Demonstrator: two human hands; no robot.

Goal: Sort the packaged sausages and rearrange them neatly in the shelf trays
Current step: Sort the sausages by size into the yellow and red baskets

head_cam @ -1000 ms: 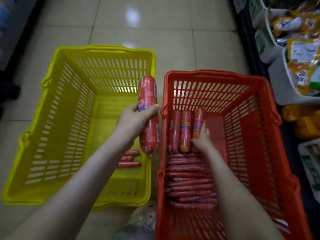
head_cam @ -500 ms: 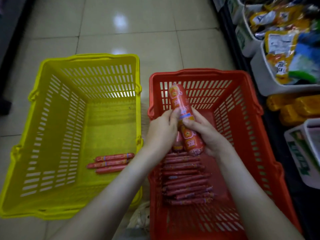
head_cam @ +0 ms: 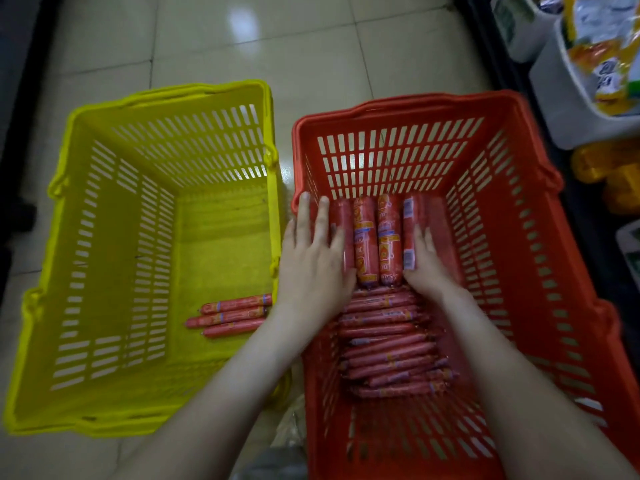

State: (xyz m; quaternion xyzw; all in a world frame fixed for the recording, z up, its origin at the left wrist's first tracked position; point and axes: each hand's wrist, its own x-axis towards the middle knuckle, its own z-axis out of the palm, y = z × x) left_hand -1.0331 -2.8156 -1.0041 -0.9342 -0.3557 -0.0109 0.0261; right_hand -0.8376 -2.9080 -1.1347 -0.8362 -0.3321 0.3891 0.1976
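Several thick red packaged sausages [head_cam: 377, 240] lie side by side along the far end of the red basket [head_cam: 519, 237]. My left hand [head_cam: 313, 261] lies flat with straight fingers on the leftmost one. My right hand [head_cam: 427, 263] presses against the rightmost thick sausage with straight fingers. Below them several thin red sausages [head_cam: 391, 344] lie crosswise in a stack. Three thin sausages [head_cam: 230, 315] lie in the yellow basket [head_cam: 104, 237] near its right wall.
Both baskets stand on a tiled floor [head_cam: 242, 46]. At the right edge, white shelf trays [head_cam: 561, 98] hold yellow and white snack packs, and yellow packages [head_cam: 609, 168] sit lower down. A dark shelf base runs along the far left.
The thick sausage held up in both hands now lies in the row in the red basket. Both hands have come down flat against that row.
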